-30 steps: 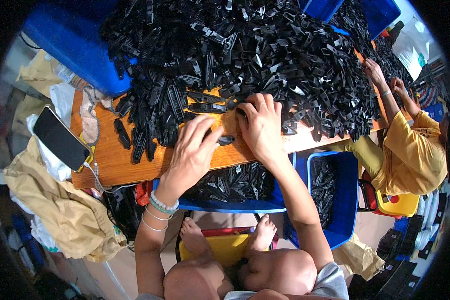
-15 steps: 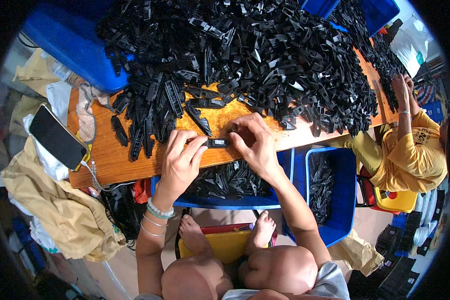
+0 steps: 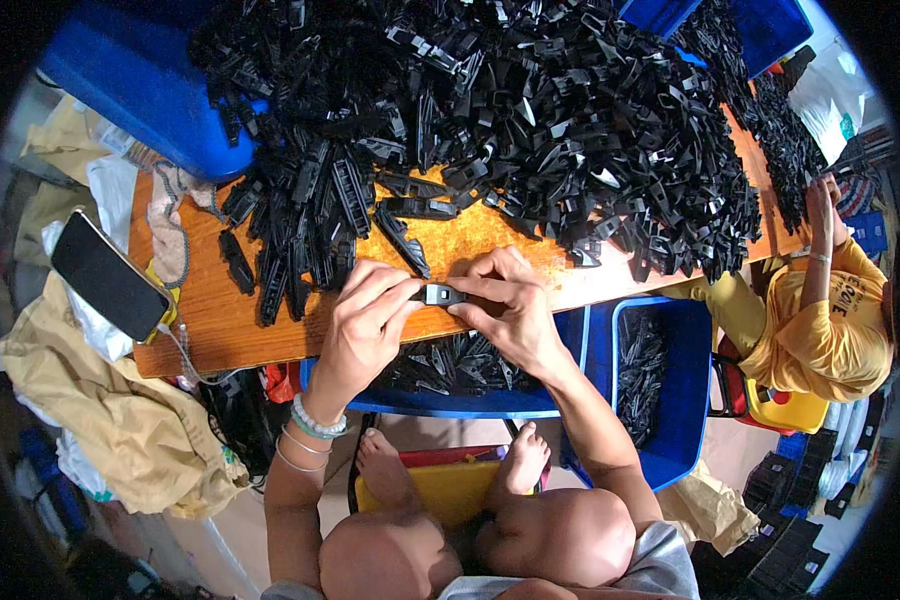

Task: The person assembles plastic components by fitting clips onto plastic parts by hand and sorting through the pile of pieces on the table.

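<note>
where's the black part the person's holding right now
In the head view, the black part is near the middle, held between the left hand and right hand, by the near edge of the wooden table.

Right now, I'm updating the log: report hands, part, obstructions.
Left hand and right hand pinching one small black part. Part near wooden table front edge, ends partly hidden. Loose black piece close beyond.

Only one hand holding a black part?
No: the left hand and right hand pinch the same black part from opposite ends.
</note>
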Demonstrator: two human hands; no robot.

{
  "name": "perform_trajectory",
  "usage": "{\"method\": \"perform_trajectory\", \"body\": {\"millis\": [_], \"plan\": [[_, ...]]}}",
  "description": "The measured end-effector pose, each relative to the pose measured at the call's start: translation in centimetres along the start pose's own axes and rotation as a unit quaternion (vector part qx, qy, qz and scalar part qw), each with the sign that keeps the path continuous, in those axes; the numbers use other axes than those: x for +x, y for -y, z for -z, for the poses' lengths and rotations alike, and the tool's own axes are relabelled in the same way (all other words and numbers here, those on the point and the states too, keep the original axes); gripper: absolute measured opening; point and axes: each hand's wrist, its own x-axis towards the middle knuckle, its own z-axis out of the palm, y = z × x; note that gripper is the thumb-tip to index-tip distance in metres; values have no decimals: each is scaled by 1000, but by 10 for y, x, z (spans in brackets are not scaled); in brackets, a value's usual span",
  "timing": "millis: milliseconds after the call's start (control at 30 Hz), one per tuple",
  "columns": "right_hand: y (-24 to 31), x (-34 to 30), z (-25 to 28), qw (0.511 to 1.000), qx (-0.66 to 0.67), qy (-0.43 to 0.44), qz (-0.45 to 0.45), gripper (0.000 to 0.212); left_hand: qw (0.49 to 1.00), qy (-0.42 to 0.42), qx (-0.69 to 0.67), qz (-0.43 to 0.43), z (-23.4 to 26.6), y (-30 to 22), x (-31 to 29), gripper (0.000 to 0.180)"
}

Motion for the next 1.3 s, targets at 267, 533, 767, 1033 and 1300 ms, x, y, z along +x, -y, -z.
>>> {"method": "perform_trajectory", "body": {"millis": [267,533,767,1033,1300], "plan": [[-5,-4,2,999,23,-32,-16,27,1000,-9,4,25,-1,1,1,19],[7,2,7,998,-50,21,40,32,1000,12,-12,13,-5,-1,1,20],[2,-3,-1,998,-40,-11,39,30,1000,12,-21,12,-6,3,-1,19],[1,-5,3,1000,3,3,27,24,999,22,-24,30,-4,1,-1,19],[6,-3,14,996,68,21,-49,22,999,28,-27,38,-4,1,-3,21]]}}
